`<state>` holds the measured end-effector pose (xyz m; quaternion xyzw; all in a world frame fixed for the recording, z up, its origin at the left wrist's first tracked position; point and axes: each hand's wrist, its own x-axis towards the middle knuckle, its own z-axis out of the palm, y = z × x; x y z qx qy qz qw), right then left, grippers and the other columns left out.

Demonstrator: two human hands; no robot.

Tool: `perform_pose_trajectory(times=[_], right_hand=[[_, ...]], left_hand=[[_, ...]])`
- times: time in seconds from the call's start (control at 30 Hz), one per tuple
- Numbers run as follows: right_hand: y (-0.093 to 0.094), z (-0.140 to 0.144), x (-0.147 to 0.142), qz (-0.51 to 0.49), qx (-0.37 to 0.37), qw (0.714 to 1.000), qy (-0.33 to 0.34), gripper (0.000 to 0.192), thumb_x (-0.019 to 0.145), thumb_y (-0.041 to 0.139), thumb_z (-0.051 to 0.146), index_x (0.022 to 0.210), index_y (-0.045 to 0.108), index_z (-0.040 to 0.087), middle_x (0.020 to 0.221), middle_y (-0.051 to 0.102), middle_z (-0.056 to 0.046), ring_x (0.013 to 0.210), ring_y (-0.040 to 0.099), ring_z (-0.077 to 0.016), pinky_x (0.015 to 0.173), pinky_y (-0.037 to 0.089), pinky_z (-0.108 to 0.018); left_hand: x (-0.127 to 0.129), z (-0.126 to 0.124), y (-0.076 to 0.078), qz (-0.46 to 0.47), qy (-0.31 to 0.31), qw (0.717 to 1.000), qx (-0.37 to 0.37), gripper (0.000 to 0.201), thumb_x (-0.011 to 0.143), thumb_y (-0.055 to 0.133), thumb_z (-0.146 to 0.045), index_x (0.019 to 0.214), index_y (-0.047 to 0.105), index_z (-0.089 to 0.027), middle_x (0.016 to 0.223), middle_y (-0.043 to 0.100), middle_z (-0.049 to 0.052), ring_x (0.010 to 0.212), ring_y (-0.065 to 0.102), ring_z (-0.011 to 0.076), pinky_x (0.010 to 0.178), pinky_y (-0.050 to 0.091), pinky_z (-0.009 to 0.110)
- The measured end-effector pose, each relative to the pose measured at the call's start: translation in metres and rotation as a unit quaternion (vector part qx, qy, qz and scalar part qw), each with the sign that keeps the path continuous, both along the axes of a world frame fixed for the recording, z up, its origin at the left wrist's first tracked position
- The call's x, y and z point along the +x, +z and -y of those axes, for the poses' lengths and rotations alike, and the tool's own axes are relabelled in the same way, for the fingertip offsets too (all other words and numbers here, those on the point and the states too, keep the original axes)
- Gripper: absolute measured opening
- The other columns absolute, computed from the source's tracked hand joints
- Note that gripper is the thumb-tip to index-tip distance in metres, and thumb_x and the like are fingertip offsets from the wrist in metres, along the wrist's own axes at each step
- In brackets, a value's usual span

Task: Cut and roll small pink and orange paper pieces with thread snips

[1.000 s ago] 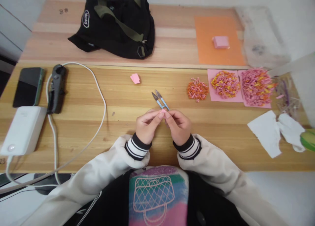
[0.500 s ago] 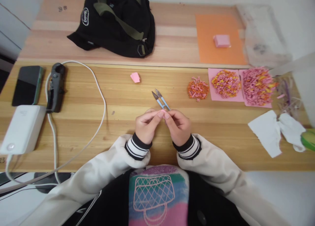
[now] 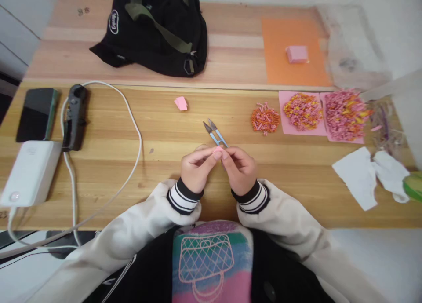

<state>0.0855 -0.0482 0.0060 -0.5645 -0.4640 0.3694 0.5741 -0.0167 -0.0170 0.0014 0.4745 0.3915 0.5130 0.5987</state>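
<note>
Wood-grained, the surface (image 3: 158, 171) carried a black bag (image 3: 154, 48) across its far part. Over its front part, the left hand (image 3: 194, 169) and the right hand (image 3: 242, 171) met, both pinching a small pink piece (image 3: 218, 149) between them. Blue-handled snips (image 3: 214, 138) lay just beyond, blades apart, and overlapping pink slips (image 3: 181, 103) rested farther off, toward the bag. To the right sat an orange-and-pink pile (image 3: 264, 119).

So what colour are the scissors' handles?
The handles are light blue, best seen in the head view.
</note>
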Motion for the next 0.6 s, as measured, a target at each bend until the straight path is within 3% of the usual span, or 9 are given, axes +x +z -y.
perform_pose_trajectory(times=[0.6], right_hand=[[0.0023,-0.0005,0.0015,0.068,0.033,0.997,0.016,0.015,0.081,0.051,0.024,0.068,0.057,0.018,0.060,0.054,0.002,0.053,0.045,-0.0090,0.053,0.039,-0.023]], left_hand=[[0.0000,-0.0001,-0.0030,0.045,-0.004,0.998,-0.037,0.010,0.069,0.067,-0.022,0.077,0.072,-0.022,0.070,0.064,0.002,0.066,0.057,0.0107,0.063,0.046,0.024]])
